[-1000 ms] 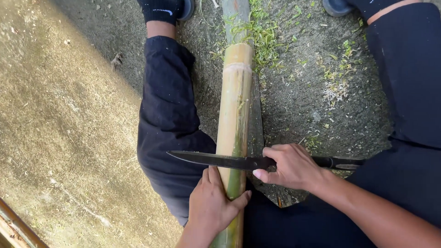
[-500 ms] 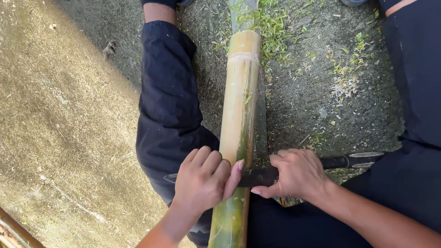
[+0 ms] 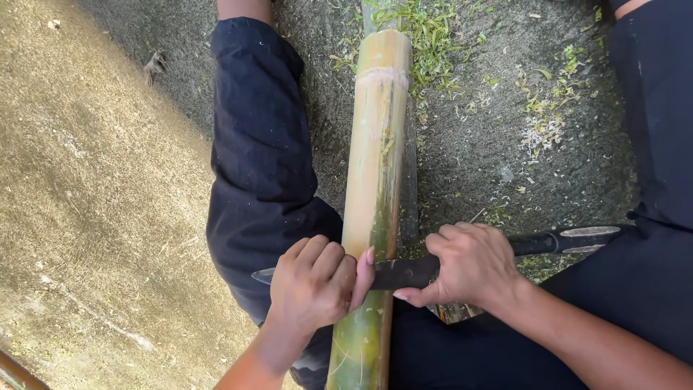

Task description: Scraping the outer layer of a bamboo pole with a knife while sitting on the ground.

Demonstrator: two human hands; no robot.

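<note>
a knife (image 3: 404, 273) is laid across the bamboo (image 3: 375, 180). its blade is pressed under the closed left hand (image 3: 317, 285). its handle is gripped by the right hand (image 3: 469, 263).

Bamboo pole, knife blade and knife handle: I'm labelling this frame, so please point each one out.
bamboo pole (image 3: 377, 144), head view, on its pale yellow mid section.
knife blade (image 3: 401, 273), head view, on the dark flat between the two hands.
knife handle (image 3: 538, 243), head view, on the dark grip past the right hand.
</note>
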